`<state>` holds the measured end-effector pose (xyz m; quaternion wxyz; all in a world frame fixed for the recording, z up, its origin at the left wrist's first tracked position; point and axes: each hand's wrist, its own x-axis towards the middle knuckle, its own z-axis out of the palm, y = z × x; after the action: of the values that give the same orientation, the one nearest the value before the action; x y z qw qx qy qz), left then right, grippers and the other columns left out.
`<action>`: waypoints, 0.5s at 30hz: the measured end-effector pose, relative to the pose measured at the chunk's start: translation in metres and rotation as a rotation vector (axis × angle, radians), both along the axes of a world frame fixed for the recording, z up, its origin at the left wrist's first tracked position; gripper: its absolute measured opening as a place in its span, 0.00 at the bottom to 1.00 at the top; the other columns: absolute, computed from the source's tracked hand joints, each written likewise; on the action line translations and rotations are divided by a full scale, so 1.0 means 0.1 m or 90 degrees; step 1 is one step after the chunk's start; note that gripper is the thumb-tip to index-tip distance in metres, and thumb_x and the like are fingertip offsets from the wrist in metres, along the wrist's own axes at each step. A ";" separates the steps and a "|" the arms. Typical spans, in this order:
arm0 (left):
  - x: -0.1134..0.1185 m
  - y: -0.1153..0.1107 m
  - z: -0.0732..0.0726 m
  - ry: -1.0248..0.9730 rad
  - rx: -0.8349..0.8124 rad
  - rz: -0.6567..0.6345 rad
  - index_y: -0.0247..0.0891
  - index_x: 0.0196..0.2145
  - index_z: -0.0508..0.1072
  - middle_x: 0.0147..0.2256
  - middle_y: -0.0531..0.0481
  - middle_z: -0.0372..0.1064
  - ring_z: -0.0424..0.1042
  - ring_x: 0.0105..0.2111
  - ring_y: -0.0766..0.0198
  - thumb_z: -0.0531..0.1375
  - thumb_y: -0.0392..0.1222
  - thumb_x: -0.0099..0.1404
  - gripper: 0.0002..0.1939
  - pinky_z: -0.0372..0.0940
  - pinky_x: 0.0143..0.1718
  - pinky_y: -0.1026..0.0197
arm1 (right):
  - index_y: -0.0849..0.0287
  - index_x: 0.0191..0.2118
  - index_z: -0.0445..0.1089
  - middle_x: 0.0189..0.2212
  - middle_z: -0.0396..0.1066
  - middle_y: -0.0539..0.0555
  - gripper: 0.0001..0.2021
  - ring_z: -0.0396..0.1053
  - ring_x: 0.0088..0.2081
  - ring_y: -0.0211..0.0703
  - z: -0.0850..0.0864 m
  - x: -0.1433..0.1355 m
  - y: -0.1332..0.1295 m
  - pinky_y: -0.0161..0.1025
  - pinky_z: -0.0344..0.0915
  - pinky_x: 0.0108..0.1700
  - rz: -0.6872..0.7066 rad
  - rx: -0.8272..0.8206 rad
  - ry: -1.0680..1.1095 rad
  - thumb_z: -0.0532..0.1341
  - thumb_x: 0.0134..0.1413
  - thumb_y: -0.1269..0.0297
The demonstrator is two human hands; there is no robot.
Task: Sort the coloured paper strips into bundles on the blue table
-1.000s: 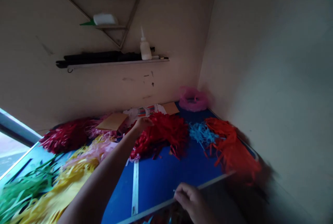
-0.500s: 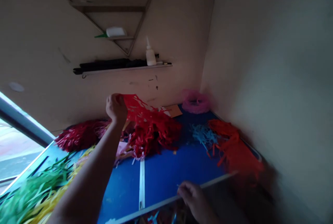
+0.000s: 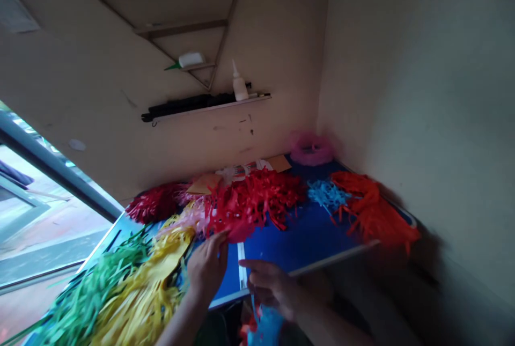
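Note:
My left hand [image 3: 208, 261] pinches the near edge of a bunch of red fringed paper [image 3: 257, 196], whose cut strips spread over the blue tabletop [image 3: 277, 247]. To its right, my right hand [image 3: 271, 286] hovers above the table's near edge, with the index finger pointing left and the other fingers loosely bent. Nothing shows in it, though its palm side is partly hidden. Under the right hand, below the table edge, is a light-blue piece [image 3: 265, 327] with some orange-red bits beside it.
Green strips [image 3: 100, 281] and yellow fringed paper [image 3: 148, 287] cover the left side. Dark red fringe [image 3: 155, 202] lies at the back left. Blue strips [image 3: 328, 194], orange fringe [image 3: 374, 212] and a pink ring-shaped bundle [image 3: 311, 150] lie rightward. A wall shelf [image 3: 213, 107] holds a glue bottle [image 3: 240, 88].
My left hand has come down and toward me, lowering the red fringed paper from mid-air onto the table. My right hand has moved up and left. The view has shifted slightly.

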<state>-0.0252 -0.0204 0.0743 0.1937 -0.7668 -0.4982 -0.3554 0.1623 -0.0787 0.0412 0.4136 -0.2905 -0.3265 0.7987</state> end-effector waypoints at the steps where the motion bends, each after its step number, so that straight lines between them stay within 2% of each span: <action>1: 0.00 -0.11 -0.13 -0.008 -0.010 0.026 0.41 0.40 0.76 0.30 0.48 0.80 0.77 0.26 0.61 0.52 0.42 0.67 0.13 0.65 0.28 0.64 | 0.58 0.49 0.71 0.22 0.62 0.43 0.32 0.45 0.18 0.27 -0.02 -0.10 0.04 0.30 0.38 0.22 0.040 -0.034 0.032 0.73 0.35 0.52; 3: -0.02 -0.23 -0.36 -0.021 -0.058 0.060 0.42 0.43 0.76 0.29 0.48 0.79 0.76 0.23 0.61 0.52 0.41 0.68 0.13 0.64 0.24 0.64 | 0.57 0.46 0.70 0.19 0.56 0.40 0.28 0.44 0.18 0.28 -0.06 -0.26 0.10 0.31 0.35 0.22 0.032 -0.066 0.054 0.73 0.34 0.55; 5: -0.03 -0.26 -0.55 -0.027 -0.096 0.063 0.43 0.44 0.76 0.31 0.48 0.80 0.77 0.25 0.60 0.53 0.40 0.68 0.13 0.65 0.25 0.64 | 0.56 0.44 0.69 0.19 0.53 0.39 0.25 0.44 0.19 0.28 -0.09 -0.30 0.17 0.31 0.36 0.22 -0.061 -0.050 0.034 0.72 0.36 0.56; 8: 0.01 -0.20 -0.74 -0.009 -0.128 0.004 0.45 0.46 0.75 0.39 0.46 0.80 0.79 0.36 0.57 0.52 0.37 0.67 0.15 0.69 0.36 0.62 | 0.56 0.45 0.66 0.22 0.56 0.41 0.27 0.49 0.20 0.29 -0.11 -0.06 0.27 0.30 0.42 0.22 -0.213 0.030 -0.055 0.72 0.36 0.57; 10: 0.11 -0.15 -0.80 0.004 -0.155 -0.030 0.45 0.47 0.74 0.42 0.46 0.79 0.78 0.40 0.57 0.51 0.34 0.67 0.17 0.69 0.40 0.61 | 0.56 0.47 0.65 0.26 0.61 0.44 0.29 0.58 0.25 0.34 -0.10 0.25 0.32 0.31 0.53 0.25 -0.343 0.090 -0.143 0.72 0.37 0.54; 12: 0.24 -0.10 -0.81 0.008 -0.169 -0.027 0.44 0.47 0.75 0.41 0.46 0.80 0.79 0.39 0.57 0.51 0.33 0.66 0.17 0.69 0.40 0.61 | 0.57 0.48 0.64 0.30 0.65 0.48 0.29 0.64 0.31 0.40 -0.10 0.56 0.32 0.36 0.61 0.33 -0.546 0.144 -0.261 0.69 0.41 0.50; 14: 0.36 -0.06 -0.78 0.009 -0.156 -0.010 0.43 0.46 0.75 0.37 0.46 0.80 0.79 0.35 0.58 0.52 0.33 0.67 0.16 0.68 0.36 0.62 | 0.57 0.46 0.65 0.33 0.67 0.52 0.24 0.67 0.35 0.44 -0.11 0.75 0.24 0.41 0.64 0.38 -0.741 0.220 -0.405 0.65 0.49 0.48; 15: 0.41 -0.04 -0.76 0.008 -0.143 -0.006 0.42 0.45 0.75 0.35 0.46 0.80 0.78 0.33 0.59 0.52 0.34 0.67 0.14 0.67 0.35 0.62 | 0.57 0.44 0.66 0.33 0.69 0.53 0.20 0.67 0.35 0.46 -0.13 0.79 0.17 0.42 0.65 0.39 -0.764 0.284 -0.481 0.63 0.52 0.49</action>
<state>0.0162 -0.0241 -0.0018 0.1081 -0.7883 -0.5299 -0.2933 0.2409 -0.0615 0.0285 0.6877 -0.5831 -0.3858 0.1957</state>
